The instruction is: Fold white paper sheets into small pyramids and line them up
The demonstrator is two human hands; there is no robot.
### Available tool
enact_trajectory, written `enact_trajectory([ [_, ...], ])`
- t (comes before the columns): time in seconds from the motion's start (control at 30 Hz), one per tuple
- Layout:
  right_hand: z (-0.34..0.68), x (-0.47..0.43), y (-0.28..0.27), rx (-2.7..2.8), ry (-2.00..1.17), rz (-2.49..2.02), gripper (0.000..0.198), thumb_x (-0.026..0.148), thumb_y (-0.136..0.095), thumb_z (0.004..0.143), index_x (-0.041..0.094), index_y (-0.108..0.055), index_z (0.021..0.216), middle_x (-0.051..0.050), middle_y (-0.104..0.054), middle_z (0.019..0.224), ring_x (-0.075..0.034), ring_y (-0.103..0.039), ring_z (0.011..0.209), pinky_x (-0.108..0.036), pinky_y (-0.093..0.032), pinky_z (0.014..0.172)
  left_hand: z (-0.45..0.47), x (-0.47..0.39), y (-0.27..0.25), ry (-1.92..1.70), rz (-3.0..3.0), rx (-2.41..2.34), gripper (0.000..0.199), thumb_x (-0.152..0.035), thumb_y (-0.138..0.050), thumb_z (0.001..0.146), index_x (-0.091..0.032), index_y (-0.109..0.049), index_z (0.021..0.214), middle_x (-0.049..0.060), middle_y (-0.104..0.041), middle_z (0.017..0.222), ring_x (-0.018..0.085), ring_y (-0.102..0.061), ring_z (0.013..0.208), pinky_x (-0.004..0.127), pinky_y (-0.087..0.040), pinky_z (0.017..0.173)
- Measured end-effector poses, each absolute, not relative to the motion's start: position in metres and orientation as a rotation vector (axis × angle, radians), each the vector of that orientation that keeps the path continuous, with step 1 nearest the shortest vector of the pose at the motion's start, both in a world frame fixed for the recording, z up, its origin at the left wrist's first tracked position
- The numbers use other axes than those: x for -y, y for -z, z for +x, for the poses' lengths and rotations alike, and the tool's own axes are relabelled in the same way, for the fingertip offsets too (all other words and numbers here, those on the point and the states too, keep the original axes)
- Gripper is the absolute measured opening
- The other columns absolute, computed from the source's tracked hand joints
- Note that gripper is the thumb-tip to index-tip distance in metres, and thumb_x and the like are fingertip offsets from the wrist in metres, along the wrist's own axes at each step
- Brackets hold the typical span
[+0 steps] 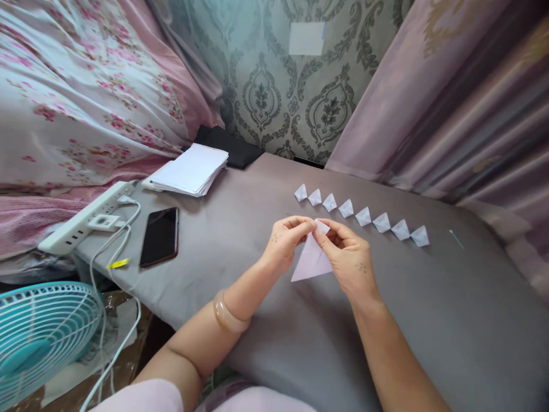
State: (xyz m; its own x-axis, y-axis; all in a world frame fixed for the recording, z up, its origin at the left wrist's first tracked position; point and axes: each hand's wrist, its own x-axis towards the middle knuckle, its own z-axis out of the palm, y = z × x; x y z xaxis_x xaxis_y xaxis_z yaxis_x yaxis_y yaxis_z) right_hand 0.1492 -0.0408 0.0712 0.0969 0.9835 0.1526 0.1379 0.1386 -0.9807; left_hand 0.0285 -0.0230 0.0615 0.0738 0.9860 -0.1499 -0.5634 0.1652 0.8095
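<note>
Above the grey-covered table (240,229), a folded piece of white paper (314,258) is pinched between both hands. My left hand (288,241) grips its upper left edge with thumb and fingers closed. On the opposite side, my right hand (349,254) is closed on the top, its thumb pressed against the fold. The lower part of the paper hangs down in a triangular shape. Beyond my hands, several small folded paper pieces (363,216) lie in a slanting row on the cloth.
A stack of white paper (191,169) lies at the back left, near a black folded item (231,146). Closer are a phone (159,237), a white power strip (88,217) with cables, and a blue fan (43,343). A cotton swab (456,239) lies right.
</note>
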Motion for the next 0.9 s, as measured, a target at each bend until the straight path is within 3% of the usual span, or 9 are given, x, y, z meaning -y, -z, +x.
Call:
enact_trajectory([
  [0.27,0.150,0.042,-0.069,1.430,-0.828,-1.220,0.024,0.036,-0.069,0.079,0.026,-0.072,0.101,0.003,-0.057,0.075,-0.010,-0.052,0.065,-0.024,-0.046,0.060,0.027,0.023,-0.064,-1.288,0.624,-0.807,0.020,-0.026,-0.077,0.060,-0.013,-0.065,0.067,0.000,-0.060,0.062,0.008,-0.052,0.057,0.024,-0.038,0.058],
  [0.57,0.149,0.050,-0.078,1.923,-0.151,-1.137,0.032,0.015,-0.050,0.089,0.018,-0.064,0.119,-0.007,-0.064,0.094,-0.017,-0.060,0.084,-0.032,-0.052,0.079,0.023,0.021,-0.063,-1.332,0.655,-0.787,0.018,-0.025,-0.079,0.061,-0.012,-0.067,0.068,0.000,-0.061,0.063,0.007,-0.051,0.057,0.023,-0.039,0.060],
  [0.77,0.153,0.053,-0.076,2.087,0.109,-1.228,0.050,0.007,-0.044,0.083,0.018,-0.056,0.130,-0.009,-0.062,0.098,-0.022,-0.058,0.093,-0.036,-0.053,0.077,0.022,0.022,-0.064,-1.341,0.727,-0.760,0.019,-0.027,-0.080,0.065,-0.012,-0.072,0.073,0.001,-0.064,0.067,0.007,-0.053,0.062,0.022,-0.040,0.065],
  [0.9,0.152,0.056,-0.076,2.182,0.249,-1.358,0.056,0.006,-0.043,0.080,0.014,-0.051,0.135,-0.012,-0.061,0.100,-0.026,-0.056,0.094,-0.037,-0.053,0.068,0.022,0.020,-0.060,-1.276,0.709,-0.712,0.022,-0.029,-0.080,0.067,-0.012,-0.073,0.079,0.004,-0.068,0.074,0.009,-0.058,0.067,0.024,-0.043,0.068],
])
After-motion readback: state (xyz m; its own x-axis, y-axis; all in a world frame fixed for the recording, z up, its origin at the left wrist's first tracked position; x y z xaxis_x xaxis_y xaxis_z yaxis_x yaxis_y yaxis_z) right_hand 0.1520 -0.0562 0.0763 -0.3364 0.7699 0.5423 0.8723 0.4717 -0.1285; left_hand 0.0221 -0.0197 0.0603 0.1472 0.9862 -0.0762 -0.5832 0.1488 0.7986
